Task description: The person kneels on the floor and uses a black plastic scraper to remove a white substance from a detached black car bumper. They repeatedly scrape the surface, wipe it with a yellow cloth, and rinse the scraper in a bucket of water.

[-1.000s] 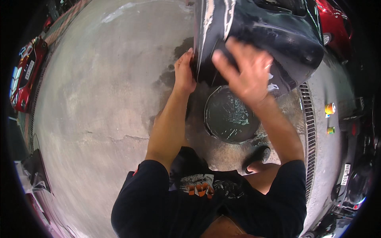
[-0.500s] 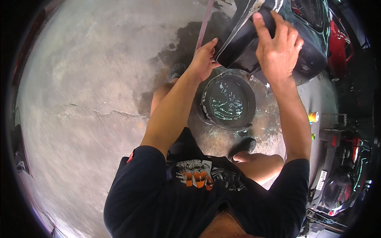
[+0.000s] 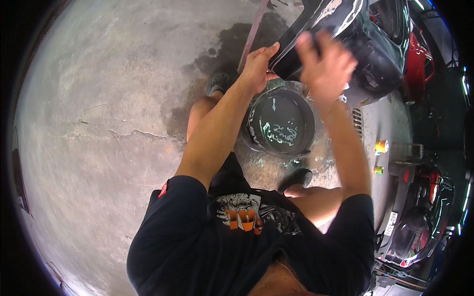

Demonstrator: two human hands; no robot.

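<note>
A glossy black car body panel, probably a bumper (image 3: pixel 377 59), with pale worn streaks fills the upper right of the head view. My left hand (image 3: pixel 259 66) grips its lower-left edge, thumb up along the rim. Over the panel's face, my right hand (image 3: pixel 326 69) is blurred, fingers curved round what looks like a dark pad (image 3: pixel 316 42), mostly hidden. Below the panel, between my feet, stands a dark round bucket (image 3: pixel 308 128) of greyish water with light glinting on it.
A concrete floor (image 3: pixel 98 98) with a wet patch and crack surrounds me. A pale strip (image 3: pixel 252 34) stands left of the panel. At right are a drain grate (image 3: pixel 357 123), orange can (image 3: pixel 381 146), green can (image 3: pixel 378 170), red car (image 3: pixel 414 74) and dark car (image 3: pixel 414 217).
Over the last second the view has shifted relative to the panel and bucket. Since half a second ago, my right hand has moved down and left over the panel; my left hand keeps its edge grip.
</note>
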